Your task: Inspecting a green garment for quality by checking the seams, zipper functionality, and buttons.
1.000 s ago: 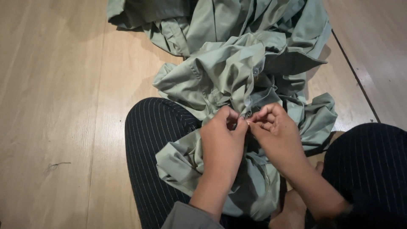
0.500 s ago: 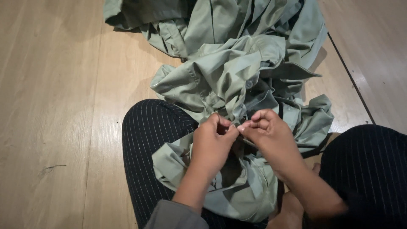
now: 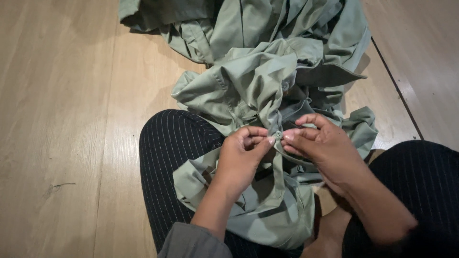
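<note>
Two bare hands meet over a crumpled sage-green cotton shirt, which spills from the lap onto the pale wooden plank floor. Left hand pinches the shirt's front edge, thumb and forefinger closed on a small round green button. Right hand is closed on the opposite edge of the same placket, fingertips touching the left's. Legs in black pinstriped trousers are folded either side. More green fabric is piled beyond.
</note>
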